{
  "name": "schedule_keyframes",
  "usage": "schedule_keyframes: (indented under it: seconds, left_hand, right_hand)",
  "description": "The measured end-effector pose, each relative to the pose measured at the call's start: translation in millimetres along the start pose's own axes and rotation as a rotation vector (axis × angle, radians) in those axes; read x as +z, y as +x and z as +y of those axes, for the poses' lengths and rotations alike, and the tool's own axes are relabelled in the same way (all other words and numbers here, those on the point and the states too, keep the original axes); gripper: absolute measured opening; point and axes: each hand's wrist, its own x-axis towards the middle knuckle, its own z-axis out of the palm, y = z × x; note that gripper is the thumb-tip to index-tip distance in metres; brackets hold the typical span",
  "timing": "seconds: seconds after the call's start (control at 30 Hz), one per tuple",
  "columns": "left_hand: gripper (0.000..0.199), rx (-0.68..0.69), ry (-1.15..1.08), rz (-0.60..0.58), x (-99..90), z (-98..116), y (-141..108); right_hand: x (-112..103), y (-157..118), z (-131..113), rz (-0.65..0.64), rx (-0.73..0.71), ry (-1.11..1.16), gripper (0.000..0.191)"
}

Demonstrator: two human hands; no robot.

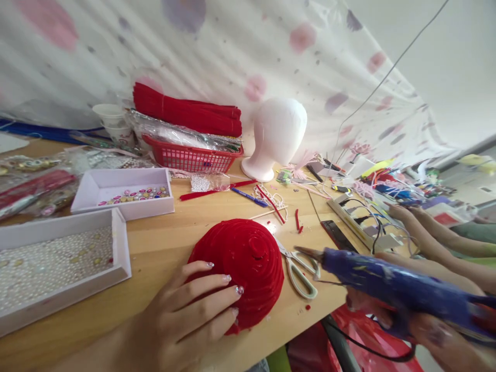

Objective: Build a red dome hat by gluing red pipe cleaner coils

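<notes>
A red dome (259, 289), wound in ridged rows of fuzzy strip with a small coil at its crown, sits on the wooden table. My left hand (201, 305) lies over its near left side, fingers stretched and slightly apart; the thumb is hidden. Off to the right, my right hand (434, 330) is closed around a blue hot glue gun (380, 281). The gun's dark nozzle points left, apart from the dome and above the scissors. Those white-handled scissors (300, 276) lie beside the dome, their blades partly hidden behind it.
White trays of pearls (120, 243) and gems (166, 206) stand left. Behind are a red basket (189, 157) and a white foam head (277, 134). A phone (337, 235) and power strip (352, 227) lie right, near another person's arms (430, 243). A red bag (372, 336) hangs below the edge.
</notes>
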Motion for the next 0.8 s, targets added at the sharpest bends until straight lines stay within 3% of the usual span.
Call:
schedule_keyframes:
  seconds: [0.07,0.13,0.3,0.53,0.8]
  left_hand:
    - [0.031,-0.003,-0.006,-0.002,0.1,0,0]
    - [0.029,-0.003,-0.009,-0.006,0.3,0,-1]
    - [0.027,0.01,-0.008,0.007,1.8,0,0]
    - [0.023,-0.019,-0.036,0.035,3.8,1,0]
    - [0.022,-0.024,-0.06,0.047,4.4,0,1]
  right_hand:
    - [4,5,2,-0.275,-0.041,0.021,0.033]
    - [13,9,5,-0.39,-0.035,0.012,0.033]
    - [31,10,4,-0.359,0.003,-0.038,0.045]
    - [41,10,-1,-0.359,-0.038,-0.054,0.045]
    - [55,3,-14,-0.097,0.041,-0.016,0.047]
